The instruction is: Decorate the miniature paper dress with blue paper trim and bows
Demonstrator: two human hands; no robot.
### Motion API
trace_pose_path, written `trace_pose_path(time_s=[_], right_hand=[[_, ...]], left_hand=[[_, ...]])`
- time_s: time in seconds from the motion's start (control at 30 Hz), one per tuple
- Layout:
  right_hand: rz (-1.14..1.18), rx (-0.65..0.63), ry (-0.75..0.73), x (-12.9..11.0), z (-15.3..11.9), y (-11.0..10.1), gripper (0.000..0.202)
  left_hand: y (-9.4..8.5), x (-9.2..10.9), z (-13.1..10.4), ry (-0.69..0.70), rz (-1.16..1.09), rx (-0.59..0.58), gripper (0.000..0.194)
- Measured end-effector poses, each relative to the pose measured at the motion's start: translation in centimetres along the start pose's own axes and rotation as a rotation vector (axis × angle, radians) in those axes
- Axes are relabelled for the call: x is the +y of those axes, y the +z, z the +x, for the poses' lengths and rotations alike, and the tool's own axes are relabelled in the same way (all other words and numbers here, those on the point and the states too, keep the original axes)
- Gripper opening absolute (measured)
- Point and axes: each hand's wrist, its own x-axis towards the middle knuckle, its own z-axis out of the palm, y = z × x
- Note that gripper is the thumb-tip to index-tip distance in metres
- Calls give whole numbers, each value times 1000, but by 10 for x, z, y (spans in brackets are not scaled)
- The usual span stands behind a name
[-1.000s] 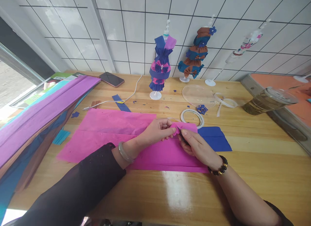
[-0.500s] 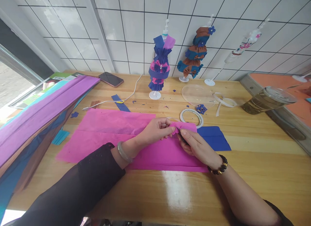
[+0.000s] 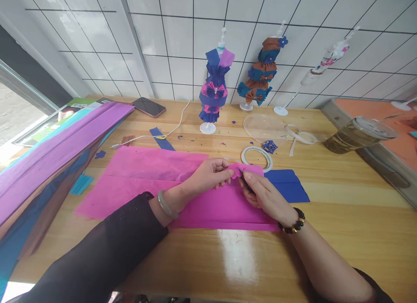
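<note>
My left hand (image 3: 213,174) pinches the edge of a small piece of pink paper (image 3: 254,168). In my right hand (image 3: 263,193) is a small dark cutting tool (image 3: 246,182), probably scissors, its tip at the edge of that pink piece; most of the tool is hidden by my fingers. Both hands are above a large pink sheet (image 3: 150,164) spread on the wooden table (image 3: 182,259). Just behind my right hand lie a white roll of tape (image 3: 243,154) and a blue paper piece (image 3: 288,185).
Dressed miniature stands (image 3: 213,94) (image 3: 260,72) line the tiled wall. A phone (image 3: 149,107) and white cable (image 3: 176,127) lie at the back left, purple paper (image 3: 81,138) at far left. A drink cup (image 3: 355,135) stands at the right beside a tray (image 3: 368,155).
The small pink piece and the tool tip have shifted slightly against each other between my fingers. My right hand has moved a little; my left hand stays almost in place.
</note>
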Motion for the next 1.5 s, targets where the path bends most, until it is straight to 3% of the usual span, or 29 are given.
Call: trace_pose_path(time_s=[0.77, 1.5], right_hand=[[-6, -18, 7, 0, 0, 0, 39], [-27, -1, 8, 0, 0, 1, 39]], left_hand=[[0, -1, 0, 18, 18, 67, 26], [-1, -2, 0, 19, 22, 51, 28]])
